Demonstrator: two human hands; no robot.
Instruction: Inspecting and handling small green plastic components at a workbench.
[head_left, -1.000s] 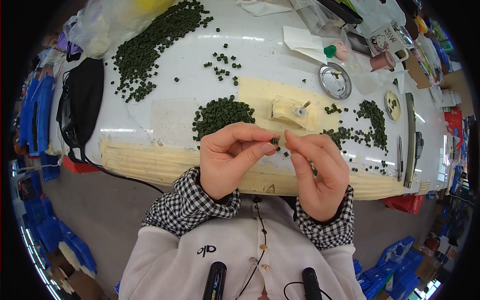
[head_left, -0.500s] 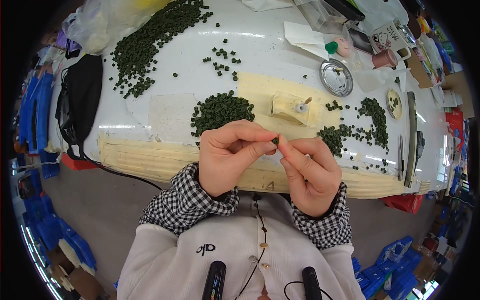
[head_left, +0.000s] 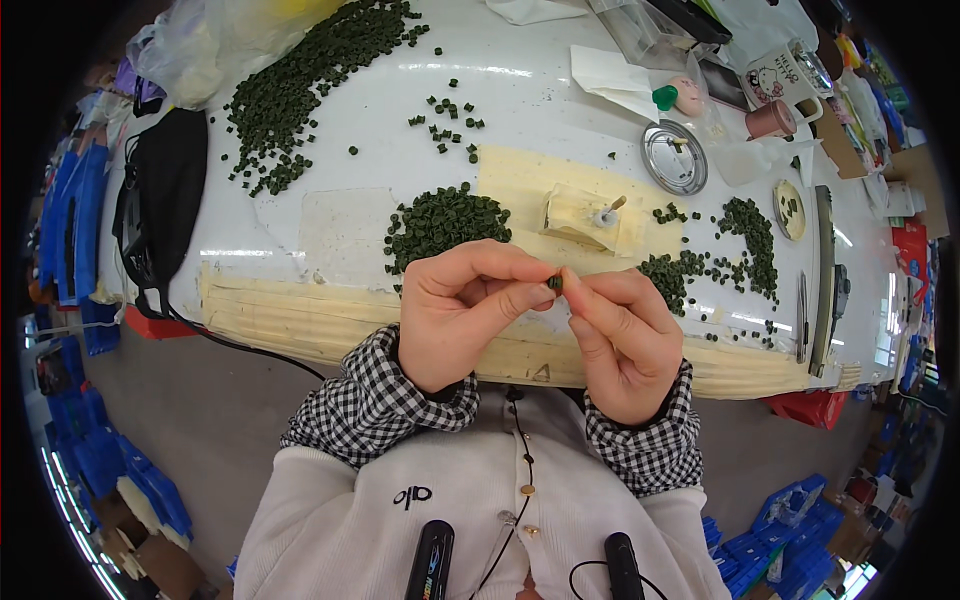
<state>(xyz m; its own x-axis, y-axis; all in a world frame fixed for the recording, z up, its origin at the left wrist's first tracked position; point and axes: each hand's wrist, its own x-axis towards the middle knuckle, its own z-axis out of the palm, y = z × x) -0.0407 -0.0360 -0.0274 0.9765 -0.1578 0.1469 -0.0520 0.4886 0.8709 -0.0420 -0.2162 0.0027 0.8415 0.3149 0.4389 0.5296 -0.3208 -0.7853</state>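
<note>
Between the thumb and forefinger of my left hand (head_left: 455,315) is a small dark green ring-like part (head_left: 555,284). My right hand (head_left: 632,350) meets it from the other side, its forefinger tip against the part and its thumb lower, apart from the forefinger. Both hands hover over the table's near edge. Just beyond my left hand lies a heap of similar dark green parts (head_left: 447,225). Past my right hand more of these parts (head_left: 665,280) are scattered. A pale yellow block with an upright peg (head_left: 580,220) sits beyond the hands.
A larger spread of green parts (head_left: 290,95) covers the far left, beside a clear plastic bag (head_left: 190,55). A black bag (head_left: 168,190) lies at left. Farther right are a round metal lid (head_left: 673,160), a small dish (head_left: 789,210), a pink cup (head_left: 770,120) and a long metal bar (head_left: 822,280).
My right hand's fingertips have shifted slightly, its thumb a little farther from the forefinger, so the green part shows more. My left hand keeps its pinch.
</note>
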